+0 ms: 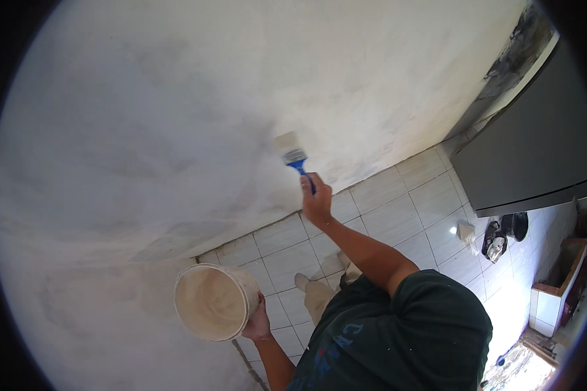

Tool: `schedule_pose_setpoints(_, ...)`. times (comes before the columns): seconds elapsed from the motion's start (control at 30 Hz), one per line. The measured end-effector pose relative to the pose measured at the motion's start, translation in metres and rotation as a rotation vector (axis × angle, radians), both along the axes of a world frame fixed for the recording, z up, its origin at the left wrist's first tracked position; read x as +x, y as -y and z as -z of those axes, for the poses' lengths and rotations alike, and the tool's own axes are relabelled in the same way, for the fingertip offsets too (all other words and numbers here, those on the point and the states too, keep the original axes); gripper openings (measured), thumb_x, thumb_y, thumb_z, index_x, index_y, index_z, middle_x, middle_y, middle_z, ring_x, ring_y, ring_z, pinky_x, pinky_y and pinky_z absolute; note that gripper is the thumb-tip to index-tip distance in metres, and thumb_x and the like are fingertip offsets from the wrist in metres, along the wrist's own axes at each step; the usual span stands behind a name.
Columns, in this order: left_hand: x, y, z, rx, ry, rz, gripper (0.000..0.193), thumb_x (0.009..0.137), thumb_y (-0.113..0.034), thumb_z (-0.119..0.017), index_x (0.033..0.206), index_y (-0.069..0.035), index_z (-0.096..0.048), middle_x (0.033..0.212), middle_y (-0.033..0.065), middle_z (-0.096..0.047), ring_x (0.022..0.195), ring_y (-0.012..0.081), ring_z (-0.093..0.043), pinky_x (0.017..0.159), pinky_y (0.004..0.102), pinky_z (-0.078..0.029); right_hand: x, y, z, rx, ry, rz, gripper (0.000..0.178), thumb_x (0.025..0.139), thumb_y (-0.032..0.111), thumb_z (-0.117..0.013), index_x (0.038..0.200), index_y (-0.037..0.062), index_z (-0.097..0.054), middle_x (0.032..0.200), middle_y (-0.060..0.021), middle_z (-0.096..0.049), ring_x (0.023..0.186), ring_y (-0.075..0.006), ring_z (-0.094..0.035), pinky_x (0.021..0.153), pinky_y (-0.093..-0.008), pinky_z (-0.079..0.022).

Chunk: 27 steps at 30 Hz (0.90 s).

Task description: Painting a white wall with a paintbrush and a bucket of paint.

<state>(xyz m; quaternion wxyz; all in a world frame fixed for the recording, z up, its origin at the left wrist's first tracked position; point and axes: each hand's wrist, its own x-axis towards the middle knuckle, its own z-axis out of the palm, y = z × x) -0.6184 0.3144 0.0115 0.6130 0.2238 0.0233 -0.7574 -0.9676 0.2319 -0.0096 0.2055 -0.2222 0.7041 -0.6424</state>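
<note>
My right hand (316, 202) is shut on the blue handle of a flat paintbrush (290, 148), whose pale bristles press against the white wall (176, 98). My left hand (257, 324) grips the rim of a round paint-smeared bucket (212, 301), held low beside the wall and tilted so its whitish inside shows. The wall surface looks patchy, with greyer areas to the left of the brush.
Pale square floor tiles (404, 208) run along the wall's base. A large grey panel (535, 156) stands at the right. Dark pots or cans (505, 234) and a white crumpled bag (466, 231) lie on the tiles near it. My foot (303, 281) stands beside the bucket.
</note>
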Motion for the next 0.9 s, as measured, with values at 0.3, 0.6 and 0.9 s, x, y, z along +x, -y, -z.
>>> schedule_pose_setpoints(0.3, -0.002, -0.005, -0.011, -0.014, 0.048, 0.014, 0.070, 0.098, -0.048, -0.053, 0.156, -0.013, -0.035, 0.160, 0.0154, -0.035, 0.148, 0.0393, -0.029, 0.115, 0.0675, -0.026, -0.087, -0.006, 0.164, 0.342, 0.107, 0.197, 0.039, 0.101, 0.033, -0.054, 0.094, -0.0017, -0.071, 0.085, -0.0206, -0.071, 0.082, -0.0363, -0.068, 0.078, -0.0441, -0.051)
schedule_pose_setpoints(0.6, -0.006, 0.008, -0.001, 0.012, 0.063, 0.047, 0.069, 0.097, -0.048, -0.054, 0.154, -0.012, -0.038, 0.159, 0.0162, -0.036, 0.145, 0.0400, -0.034, 0.114, 0.0669, -0.030, -0.096, -0.001, 0.106, 0.444, 0.149, 0.180, 0.043, 0.096, 0.038, -0.061, 0.083, -0.0023, -0.071, 0.085, -0.0281, -0.068, 0.085, -0.0476, -0.067, 0.075, -0.0515, -0.051)
schedule_pose_setpoints(0.9, -0.020, 0.025, 0.010, 0.002, -0.019, 0.173, 0.076, 0.094, -0.052, -0.060, 0.155, -0.014, -0.037, 0.161, 0.0132, -0.035, 0.148, 0.0399, -0.027, 0.116, 0.0674, -0.023, -0.040, -0.005, -0.046, -0.101, -0.259, -0.010, 0.035, 0.100, 0.035, -0.061, 0.081, 0.0056, -0.059, 0.061, -0.0195, -0.057, 0.061, -0.0436, -0.059, 0.057, -0.0509, -0.042)
